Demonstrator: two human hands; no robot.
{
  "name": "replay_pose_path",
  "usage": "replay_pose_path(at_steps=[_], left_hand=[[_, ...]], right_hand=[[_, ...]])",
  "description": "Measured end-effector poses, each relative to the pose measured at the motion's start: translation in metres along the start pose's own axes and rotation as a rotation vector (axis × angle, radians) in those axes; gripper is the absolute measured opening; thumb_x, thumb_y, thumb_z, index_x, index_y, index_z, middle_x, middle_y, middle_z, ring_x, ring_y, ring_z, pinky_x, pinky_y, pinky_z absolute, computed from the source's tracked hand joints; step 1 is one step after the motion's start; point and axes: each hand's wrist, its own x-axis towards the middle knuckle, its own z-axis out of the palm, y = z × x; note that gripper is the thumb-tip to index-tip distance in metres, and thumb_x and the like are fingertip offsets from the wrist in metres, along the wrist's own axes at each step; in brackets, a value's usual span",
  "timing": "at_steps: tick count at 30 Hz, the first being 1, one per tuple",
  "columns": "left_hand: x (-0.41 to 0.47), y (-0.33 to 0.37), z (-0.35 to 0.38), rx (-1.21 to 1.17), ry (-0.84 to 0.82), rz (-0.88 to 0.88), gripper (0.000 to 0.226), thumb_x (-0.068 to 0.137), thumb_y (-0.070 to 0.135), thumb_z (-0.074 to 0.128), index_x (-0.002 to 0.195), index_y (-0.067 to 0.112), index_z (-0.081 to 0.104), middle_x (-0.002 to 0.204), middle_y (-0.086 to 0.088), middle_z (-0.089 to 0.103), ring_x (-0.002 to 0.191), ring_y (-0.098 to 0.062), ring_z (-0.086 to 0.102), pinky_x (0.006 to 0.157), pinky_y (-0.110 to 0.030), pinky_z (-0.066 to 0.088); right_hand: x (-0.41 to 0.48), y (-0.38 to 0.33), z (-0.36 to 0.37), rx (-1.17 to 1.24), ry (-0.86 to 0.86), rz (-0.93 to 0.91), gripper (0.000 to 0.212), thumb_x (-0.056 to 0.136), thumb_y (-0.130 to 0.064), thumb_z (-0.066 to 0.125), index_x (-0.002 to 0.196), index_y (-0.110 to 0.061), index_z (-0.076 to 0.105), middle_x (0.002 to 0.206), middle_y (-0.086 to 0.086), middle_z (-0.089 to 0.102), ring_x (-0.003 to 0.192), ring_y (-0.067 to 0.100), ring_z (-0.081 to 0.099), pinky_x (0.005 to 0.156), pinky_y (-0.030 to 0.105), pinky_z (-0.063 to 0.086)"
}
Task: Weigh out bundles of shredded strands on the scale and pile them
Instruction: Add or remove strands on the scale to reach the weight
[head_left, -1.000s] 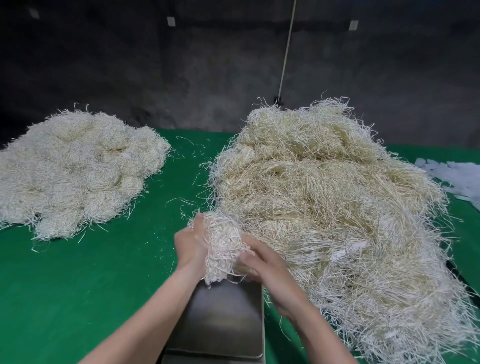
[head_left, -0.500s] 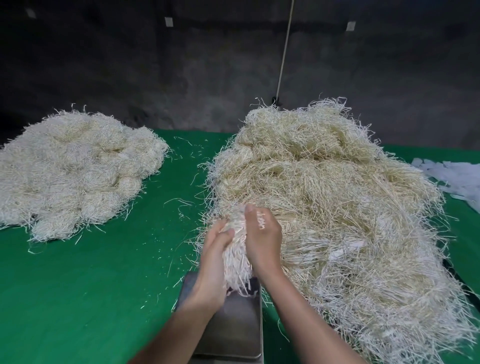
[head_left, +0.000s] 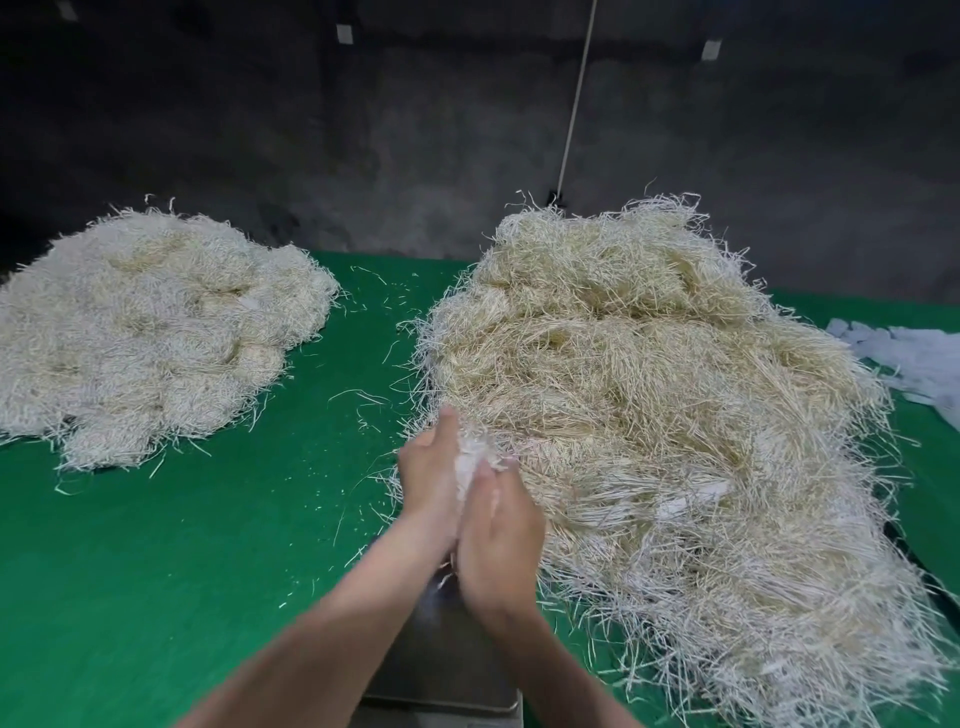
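Head view, looking down over a green tabletop (head_left: 182, 571).

- Both forearms are reaching in from the bottom edge, the hands meeting palm to palm at centre.
- The left hand (head_left: 428, 486) is pressing flat against a small bundle of shredded strands (head_left: 474, 453), its fingers pointing up and nearly straight.
- The right hand (head_left: 501, 540) is closing on the same bundle from the other side, its fingers curling over the strands. Motion blur is softening both hands, so the finer finger detail cannot be read.
- The bundle is being squeezed between the two palms, with only its pale upper tuft showing above the fingers. It is sitting above the far end of the scale's steel platform (head_left: 447, 665), just beside the near edge of the big loose heap of strands (head_left: 649, 415).
- The heap is filling the right half of the tabletop.
- A lower pile of rounded bundles (head_left: 150, 332) is lying well apart at the left.
- Stray strands are littering the green between the two.
- White sheets (head_left: 914, 358) are lying at the far right edge.
- A pale cord (head_left: 576, 98) is running down the dark wall behind.
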Motion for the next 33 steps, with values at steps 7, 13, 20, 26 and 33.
replay_pose_path(at_steps=[7, 13, 20, 26, 33], left_hand=[[-0.001, -0.007, -0.007, 0.095, -0.041, -0.092, 0.055, 0.095, 0.049, 0.044, 0.134, 0.01, 0.045, 0.14, -0.011, 0.046, 0.125, -0.025, 0.046, 0.105, -0.042, 0.037], [-0.001, 0.0, 0.002, 0.132, -0.064, 0.125, 0.048, 0.087, 0.062, 0.04, 0.107, 0.019, 0.05, 0.111, 0.007, 0.055, 0.098, -0.004, 0.056, 0.071, -0.011, 0.045], [-0.023, -0.022, -0.014, -0.184, -0.3, -0.276, 0.087, 0.077, 0.077, 0.033, 0.144, 0.022, 0.038, 0.142, -0.006, 0.05, 0.13, -0.023, 0.047, 0.111, -0.049, 0.031], [0.0, -0.002, -0.01, -0.063, 0.142, -0.178, 0.046, 0.095, 0.047, 0.048, 0.074, 0.007, 0.052, 0.058, -0.005, 0.049, 0.045, -0.014, 0.049, 0.038, -0.015, 0.036], [0.001, -0.01, -0.01, 0.088, 0.096, -0.117, 0.044, 0.099, 0.037, 0.045, 0.109, -0.004, 0.059, 0.068, -0.001, 0.053, 0.058, -0.013, 0.051, 0.054, -0.025, 0.043]], right_hand=[[0.038, 0.01, -0.043, 0.09, -0.246, 0.117, 0.011, 0.095, -0.032, 0.048, 0.088, -0.027, 0.055, 0.096, -0.015, 0.054, 0.083, 0.001, 0.048, 0.086, 0.022, 0.042], [0.032, -0.013, -0.035, 0.264, -0.475, 0.166, 0.063, 0.075, -0.074, 0.05, 0.129, -0.045, 0.043, 0.137, -0.019, 0.038, 0.117, -0.008, 0.044, 0.095, 0.02, 0.039], [0.048, -0.009, -0.032, 0.454, -0.185, 0.395, 0.072, 0.09, -0.055, 0.045, 0.147, -0.015, 0.027, 0.15, 0.007, 0.032, 0.137, 0.024, 0.032, 0.112, 0.042, 0.025], [-0.002, -0.002, -0.011, -0.094, -0.161, -0.032, 0.055, 0.091, -0.061, 0.026, 0.108, -0.017, 0.055, 0.083, -0.004, 0.06, 0.07, -0.003, 0.054, 0.065, 0.011, 0.042], [-0.005, 0.007, -0.007, -0.153, -0.14, -0.014, 0.035, 0.098, -0.032, 0.031, 0.073, -0.018, 0.052, 0.061, 0.002, 0.055, 0.055, 0.015, 0.051, 0.053, 0.023, 0.039]])
